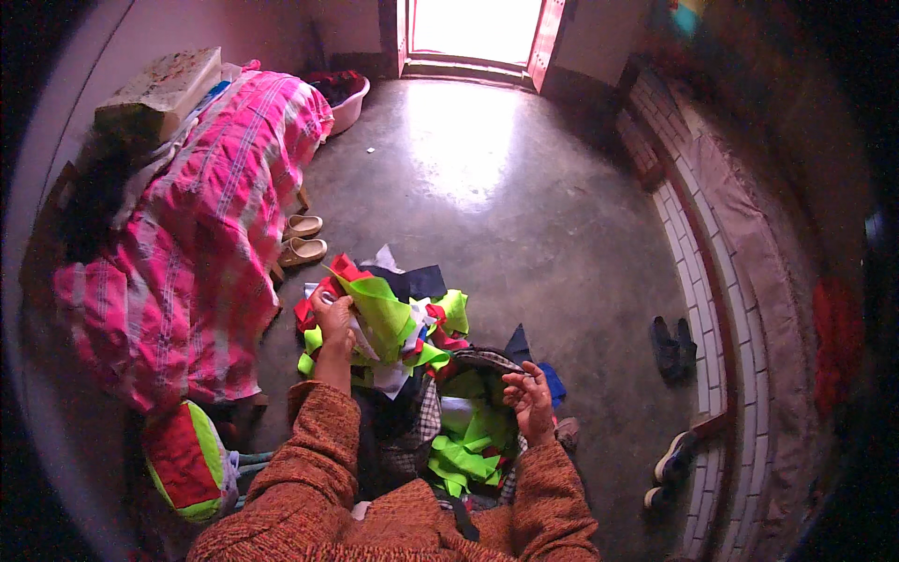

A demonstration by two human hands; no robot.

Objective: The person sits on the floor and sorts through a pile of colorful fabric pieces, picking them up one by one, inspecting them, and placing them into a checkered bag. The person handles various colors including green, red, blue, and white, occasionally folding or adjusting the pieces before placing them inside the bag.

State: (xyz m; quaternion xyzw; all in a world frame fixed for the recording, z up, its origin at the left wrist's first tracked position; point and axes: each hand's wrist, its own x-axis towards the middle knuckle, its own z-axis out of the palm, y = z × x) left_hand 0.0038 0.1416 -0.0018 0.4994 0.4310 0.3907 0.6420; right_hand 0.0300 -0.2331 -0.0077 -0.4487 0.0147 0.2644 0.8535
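Note:
My left hand (334, 317) is closed on a bunch of fabric scraps, with a lime-green piece (382, 307) and a red piece (346, 269) spreading from it. Beneath and around lie more scraps in white, red, navy and lime. In front of me stands a dark bag with a checked lining (428, 412), its mouth wide. Lime-green cloth (465, 448) and a white piece lie inside it. At the right side of its mouth is my right hand (531, 401), fingers bent at the rim, seemingly pinching it. A blue scrap (552, 384) shows behind that hand.
A pink plaid cloth (225, 178) covers furniture at left, with tan shoes (302, 251) beside it. A red-and-green cushioned stool (184, 459) stands near my left arm. Dark slippers (673, 348) and shoes (672, 459) lie by the white-brick ledge at right. A bright doorway (476, 33) is ahead.

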